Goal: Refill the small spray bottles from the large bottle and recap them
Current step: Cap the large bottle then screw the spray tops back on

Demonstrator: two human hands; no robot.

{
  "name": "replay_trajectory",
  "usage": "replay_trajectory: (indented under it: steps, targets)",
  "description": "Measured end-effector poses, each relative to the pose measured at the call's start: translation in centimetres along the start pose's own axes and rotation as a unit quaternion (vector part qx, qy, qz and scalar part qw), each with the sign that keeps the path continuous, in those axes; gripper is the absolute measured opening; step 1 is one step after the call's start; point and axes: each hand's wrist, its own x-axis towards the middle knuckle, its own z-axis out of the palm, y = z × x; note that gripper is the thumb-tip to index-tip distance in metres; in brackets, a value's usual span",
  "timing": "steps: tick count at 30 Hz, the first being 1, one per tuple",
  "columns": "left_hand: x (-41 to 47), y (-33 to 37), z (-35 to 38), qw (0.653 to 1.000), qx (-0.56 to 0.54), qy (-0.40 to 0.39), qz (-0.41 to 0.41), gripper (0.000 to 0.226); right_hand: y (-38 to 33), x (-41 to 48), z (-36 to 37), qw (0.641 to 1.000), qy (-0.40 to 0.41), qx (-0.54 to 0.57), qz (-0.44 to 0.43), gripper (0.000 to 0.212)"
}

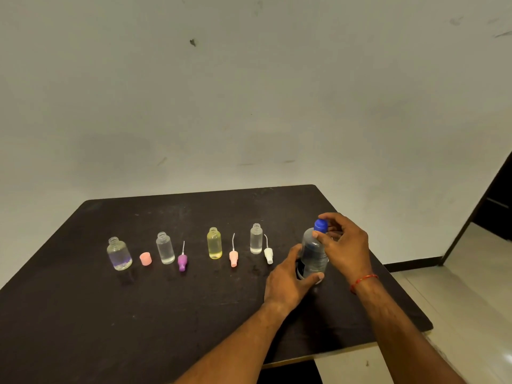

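Step in hand: the cap of the large bottle (314, 256). The bottle is upright at the right end of the table (194, 314), just right of the row of small bottles. Your left hand (288, 275) grips its body, fingers (296, 250) wrapped round it. Your right hand (346, 245) pinches the blue cap (320, 225), which sits on the neck, between thumb and fingertips.

The four small bottles stand open:
- the leftmost (119, 253), partly filled, with a pink cap (145, 258) beside it;
- the second (165, 248), with a purple spray head (182, 262);
- the yellow one (214, 243), with a pink spray head (233, 258);
- the fourth (256, 238), with a white spray head (268, 255).

Judgement: nothing is recapped, so you are probably opening the large bottle to pour. One picture cannot show which way the cap is turning.

Next move: hold the body firmly without squeezing, twist the cap free and set it down away from the row. Then tilt the mouth over one narrow neck and pour slowly. These necks are small, so spillage is likely.
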Motion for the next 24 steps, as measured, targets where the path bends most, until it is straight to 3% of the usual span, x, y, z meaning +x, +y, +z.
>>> replay_trajectory:
  steps: [4, 14, 21, 24]
  targets:
    - [0.07, 0.03, -0.08, 1.0, 0.002, 0.001, -0.001, 0.071, -0.12, 0.28, -0.23, 1.0, -0.019, 0.014, -0.003, 0.051]
    - [0.01, 0.12, -0.08, 1.0, 0.004, -0.001, -0.001, 0.072, -0.05, 0.16, 0.1, 1.0, 0.004, -0.016, -0.013, 0.03]
    - [0.04, 0.12, -0.08, 1.0, 0.001, -0.004, 0.001, 0.072, 0.22, 0.39, -0.25, 0.999, -0.04, -0.006, -0.003, 0.046]
    - [0.06, 0.1, -0.08, 1.0, 0.001, -0.007, 0.001, 0.072, 0.33, 0.25, -0.18, 1.0, -0.028, -0.013, 0.0, 0.036]
